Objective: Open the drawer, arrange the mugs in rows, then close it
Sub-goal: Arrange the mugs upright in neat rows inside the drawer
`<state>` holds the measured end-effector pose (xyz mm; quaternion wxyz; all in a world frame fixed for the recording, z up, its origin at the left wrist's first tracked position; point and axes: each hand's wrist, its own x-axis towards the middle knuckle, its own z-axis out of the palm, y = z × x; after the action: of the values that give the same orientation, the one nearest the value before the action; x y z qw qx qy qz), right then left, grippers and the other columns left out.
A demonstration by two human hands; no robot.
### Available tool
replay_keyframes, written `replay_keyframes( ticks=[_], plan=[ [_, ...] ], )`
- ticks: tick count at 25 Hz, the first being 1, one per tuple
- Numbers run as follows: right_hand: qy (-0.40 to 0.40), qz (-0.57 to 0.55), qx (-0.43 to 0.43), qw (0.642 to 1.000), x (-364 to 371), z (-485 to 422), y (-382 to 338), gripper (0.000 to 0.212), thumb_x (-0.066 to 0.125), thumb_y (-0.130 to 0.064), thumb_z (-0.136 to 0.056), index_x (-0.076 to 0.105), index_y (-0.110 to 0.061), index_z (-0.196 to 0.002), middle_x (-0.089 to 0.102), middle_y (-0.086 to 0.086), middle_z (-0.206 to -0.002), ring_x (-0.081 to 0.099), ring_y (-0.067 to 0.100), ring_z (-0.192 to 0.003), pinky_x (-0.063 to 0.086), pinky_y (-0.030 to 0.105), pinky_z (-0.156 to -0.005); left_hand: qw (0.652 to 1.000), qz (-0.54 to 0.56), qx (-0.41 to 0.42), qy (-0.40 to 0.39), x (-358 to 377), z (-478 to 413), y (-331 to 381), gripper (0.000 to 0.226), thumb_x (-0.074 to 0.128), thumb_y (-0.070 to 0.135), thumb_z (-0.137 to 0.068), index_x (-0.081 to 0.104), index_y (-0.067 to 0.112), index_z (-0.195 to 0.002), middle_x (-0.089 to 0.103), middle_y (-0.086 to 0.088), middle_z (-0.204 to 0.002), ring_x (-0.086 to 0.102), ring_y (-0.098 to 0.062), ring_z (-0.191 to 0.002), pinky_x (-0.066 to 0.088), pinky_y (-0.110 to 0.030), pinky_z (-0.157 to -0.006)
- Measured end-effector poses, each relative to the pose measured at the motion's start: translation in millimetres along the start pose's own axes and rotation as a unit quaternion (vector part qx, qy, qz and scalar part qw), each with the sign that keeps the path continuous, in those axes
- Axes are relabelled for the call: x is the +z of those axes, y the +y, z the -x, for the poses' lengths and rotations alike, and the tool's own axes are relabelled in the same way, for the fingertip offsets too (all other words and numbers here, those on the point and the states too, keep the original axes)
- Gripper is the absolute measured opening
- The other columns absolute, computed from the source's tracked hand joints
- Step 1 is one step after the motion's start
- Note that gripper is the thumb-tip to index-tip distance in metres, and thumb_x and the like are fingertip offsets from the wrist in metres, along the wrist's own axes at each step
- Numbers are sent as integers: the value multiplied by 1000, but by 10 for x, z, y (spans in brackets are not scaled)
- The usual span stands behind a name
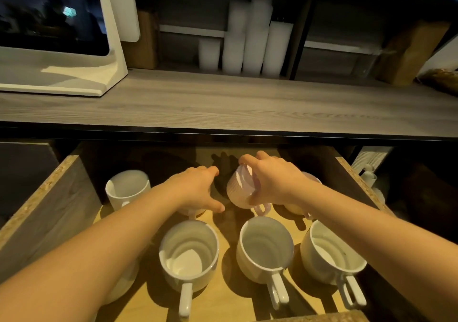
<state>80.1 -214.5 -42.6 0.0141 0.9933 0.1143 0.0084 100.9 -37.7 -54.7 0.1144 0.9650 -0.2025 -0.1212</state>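
Note:
The wooden drawer stands pulled out below the counter. Three white mugs line its front: one, one and one, handles toward me. Another white mug stands at the back left. My right hand grips a ribbed pink mug by its rim, tilted and lifted near the drawer's middle. My left hand rests over a mug that it mostly hides. A further mug peeks out under my right wrist.
The grey wooden counter overhangs the drawer's back. A white screen on a stand sits at the counter's left. Stacks of white cups stand on the shelf behind. A stack of paper cups lies right of the drawer.

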Motion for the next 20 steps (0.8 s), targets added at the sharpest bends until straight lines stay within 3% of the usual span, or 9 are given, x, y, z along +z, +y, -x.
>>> replay_keyframes(
  ticks=[4, 8, 12, 14, 17, 20],
  plan=[
    [55, -139, -34, 988, -280, 306, 59, 84, 80, -34, -67, 34, -32, -136, 46, -3, -130, 54, 16, -103, 55, 22, -76, 972, 218, 46, -75, -19, -18, -38, 101, 78, 38, -71, 11, 31, -147, 33, -3, -150, 38, -24, -135, 38, -44, -109],
    [64, -323, -59, 942, -376, 341, 207, 77, 82, -25, -66, 36, -36, -126, 48, -12, -121, 54, 11, -106, 53, 15, -73, 937, 326, 122, -41, -1, -5, 2, 94, 80, 28, -72, 19, 34, -143, 41, 6, -139, 42, -13, -128, 41, -39, -107],
    [33, -443, -67, 893, -346, 348, 346, 69, 80, -16, -69, 37, -36, -119, 50, -12, -119, 54, 10, -111, 54, 20, -84, 919, 368, 140, 21, -3, 29, 77, 84, 80, 22, -71, 30, 31, -139, 48, 11, -130, 48, -4, -117, 43, -27, -101],
    [3, -464, -62, 883, -331, 347, 405, 66, 80, -16, -71, 37, -39, -116, 50, -13, -119, 53, 8, -112, 53, 17, -85, 913, 380, 136, 65, -8, 47, 101, 79, 81, 22, -69, 38, 30, -134, 53, 12, -126, 51, -4, -115, 45, -28, -99],
    [-26, -409, -52, 911, -300, 323, 442, 65, 79, -22, -72, 38, -36, -121, 49, -15, -119, 51, 5, -112, 51, 14, -82, 909, 387, 120, 101, -24, 73, 133, 75, 83, 25, -65, 42, 29, -128, 56, 11, -119, 57, -8, -109, 51, -24, -87],
    [-39, -365, -53, 928, -299, 303, 450, 53, 71, -29, -79, 44, -33, -124, 54, -11, -121, 53, 6, -110, 48, 14, -81, 928, 330, 99, 146, -61, 128, 222, 74, 83, 32, -64, 43, 28, -125, 53, 14, -109, 57, -6, -96, 50, -17, -75]
  ],
)
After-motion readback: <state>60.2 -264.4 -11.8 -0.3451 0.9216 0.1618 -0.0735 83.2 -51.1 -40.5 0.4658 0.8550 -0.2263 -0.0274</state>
